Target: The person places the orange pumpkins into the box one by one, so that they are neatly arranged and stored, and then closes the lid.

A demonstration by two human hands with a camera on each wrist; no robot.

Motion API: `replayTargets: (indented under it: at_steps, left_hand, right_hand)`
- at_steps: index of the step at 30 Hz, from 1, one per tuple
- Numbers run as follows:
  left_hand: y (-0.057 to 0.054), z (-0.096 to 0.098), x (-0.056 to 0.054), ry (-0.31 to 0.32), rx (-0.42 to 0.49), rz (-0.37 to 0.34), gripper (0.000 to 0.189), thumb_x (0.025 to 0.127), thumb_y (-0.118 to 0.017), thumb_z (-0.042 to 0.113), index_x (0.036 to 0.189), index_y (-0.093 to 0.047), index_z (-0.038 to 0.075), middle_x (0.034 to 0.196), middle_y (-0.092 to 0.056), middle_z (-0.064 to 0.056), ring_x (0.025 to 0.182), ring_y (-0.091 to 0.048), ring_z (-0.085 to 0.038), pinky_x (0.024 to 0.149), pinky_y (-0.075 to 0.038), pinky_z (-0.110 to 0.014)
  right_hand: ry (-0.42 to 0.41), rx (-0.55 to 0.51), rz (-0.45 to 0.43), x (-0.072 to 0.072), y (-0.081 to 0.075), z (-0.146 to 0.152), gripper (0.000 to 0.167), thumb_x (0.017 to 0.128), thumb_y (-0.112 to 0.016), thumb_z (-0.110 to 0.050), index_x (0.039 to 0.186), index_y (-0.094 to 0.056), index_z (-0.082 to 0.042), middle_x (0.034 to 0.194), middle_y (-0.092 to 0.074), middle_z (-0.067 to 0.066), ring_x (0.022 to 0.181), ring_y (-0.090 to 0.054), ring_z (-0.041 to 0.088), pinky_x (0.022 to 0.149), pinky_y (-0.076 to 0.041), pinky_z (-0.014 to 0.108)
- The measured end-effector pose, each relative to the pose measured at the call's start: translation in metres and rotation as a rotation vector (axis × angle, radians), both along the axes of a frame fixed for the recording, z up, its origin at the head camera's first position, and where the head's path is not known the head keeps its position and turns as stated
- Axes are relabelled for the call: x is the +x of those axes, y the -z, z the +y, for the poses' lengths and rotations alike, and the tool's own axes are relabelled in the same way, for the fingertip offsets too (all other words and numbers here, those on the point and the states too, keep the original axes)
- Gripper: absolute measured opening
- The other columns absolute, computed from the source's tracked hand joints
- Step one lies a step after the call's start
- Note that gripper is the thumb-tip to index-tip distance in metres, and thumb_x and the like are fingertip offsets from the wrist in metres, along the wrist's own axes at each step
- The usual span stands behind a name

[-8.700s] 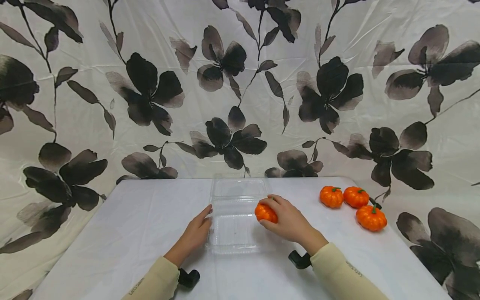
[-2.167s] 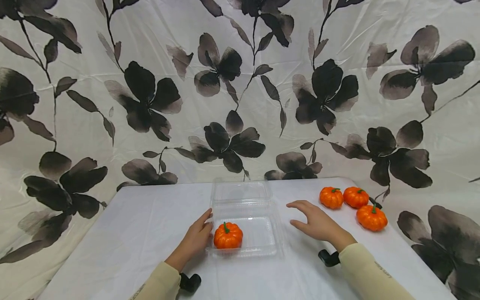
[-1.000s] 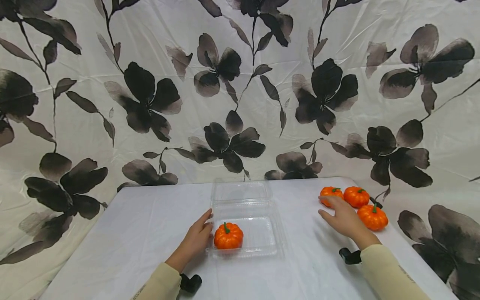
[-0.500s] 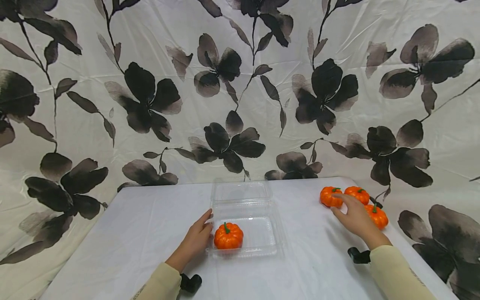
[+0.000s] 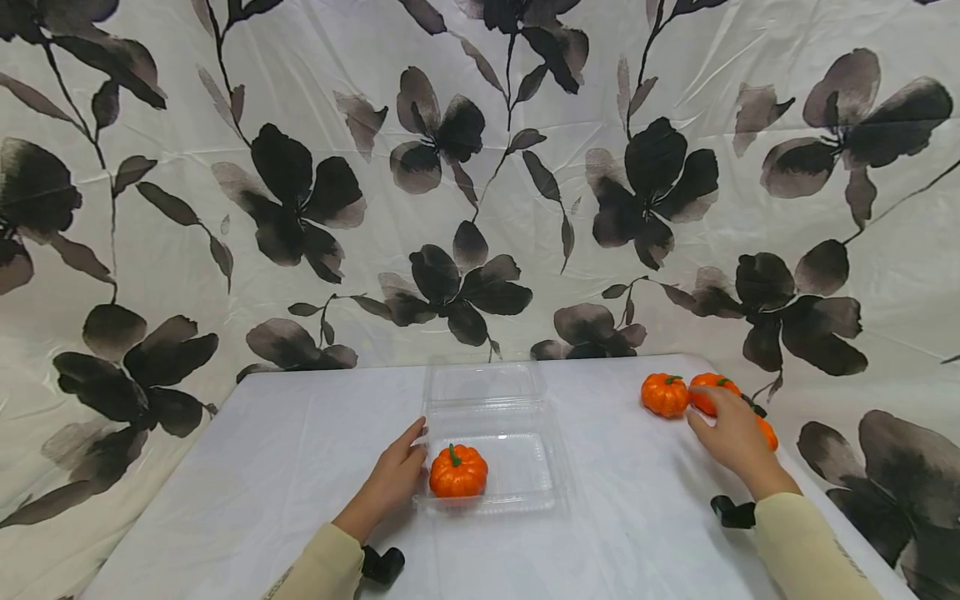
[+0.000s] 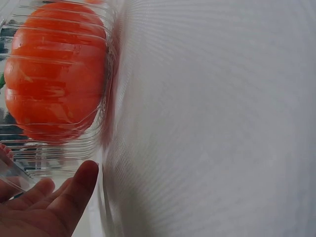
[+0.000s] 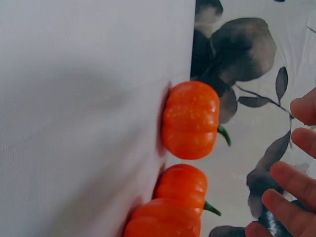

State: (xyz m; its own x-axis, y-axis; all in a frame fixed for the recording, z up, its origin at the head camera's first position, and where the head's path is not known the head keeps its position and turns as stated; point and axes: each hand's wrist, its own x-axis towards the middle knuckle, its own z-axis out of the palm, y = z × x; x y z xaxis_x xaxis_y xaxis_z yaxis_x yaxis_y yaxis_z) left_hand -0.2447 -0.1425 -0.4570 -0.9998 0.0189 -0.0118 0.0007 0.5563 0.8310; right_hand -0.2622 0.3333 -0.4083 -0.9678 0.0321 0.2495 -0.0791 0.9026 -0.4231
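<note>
A clear plastic clamshell container [image 5: 517, 475] lies opened on the table, with an orange toy pumpkin [image 5: 458, 472] in its front left part. At its left side my left hand [image 5: 393, 471] holds the rim; in the left wrist view a strip of clear plastic crosses the upper fingers [image 6: 38, 193], and the lowest finger stays straight. My right hand [image 5: 727, 429] hovers among three more pumpkins at the right with spread fingers, holding nothing. The left pumpkin [image 5: 664, 395] shows fully; the hand partly covers the back one [image 5: 712, 383] and the front one [image 5: 768, 433].
A white-covered table [image 5: 315, 450] carries everything. Its right edge runs close to the pumpkins. A curtain with dark flowers [image 5: 465, 208] hangs behind. Some small dark thing [image 5: 753, 407] sits by the back right pumpkin.
Earlier my right hand held a pumpkin over the container; that pumpkin now sits inside. The emptied hand has moved right, past the left pumpkin. My left hand stays at the container.
</note>
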Motion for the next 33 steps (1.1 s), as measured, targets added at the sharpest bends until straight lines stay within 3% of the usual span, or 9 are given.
replayTargets:
  at_steps: [14,33]
  left_hand:
    - [0.001,-0.001,0.0,0.006,0.007,0.013,0.056,0.099,-0.04,0.02,0.153,-0.028,0.014,0.151,-0.043,-0.013,0.127,-0.053,-0.033,0.103,-0.046,-0.051]
    - [0.0,-0.001,0.0,0.013,0.011,0.011,0.056,0.099,-0.04,0.019,0.153,-0.028,0.013,0.151,-0.043,-0.014,0.131,-0.05,-0.036,0.103,-0.046,-0.051]
  right_hand:
    - [0.085,-0.009,0.026,-0.002,0.005,0.018,0.05,0.093,-0.055,-0.024,0.134,-0.048,0.004,0.136,-0.041,0.037,0.121,-0.038,0.056,0.098,-0.033,0.073]
    - [0.193,-0.051,-0.094,-0.001,0.01,0.038,0.064,0.09,-0.057,-0.032,0.141,-0.04,0.003,0.141,-0.033,0.039,0.125,-0.03,0.058,0.099,-0.024,0.076]
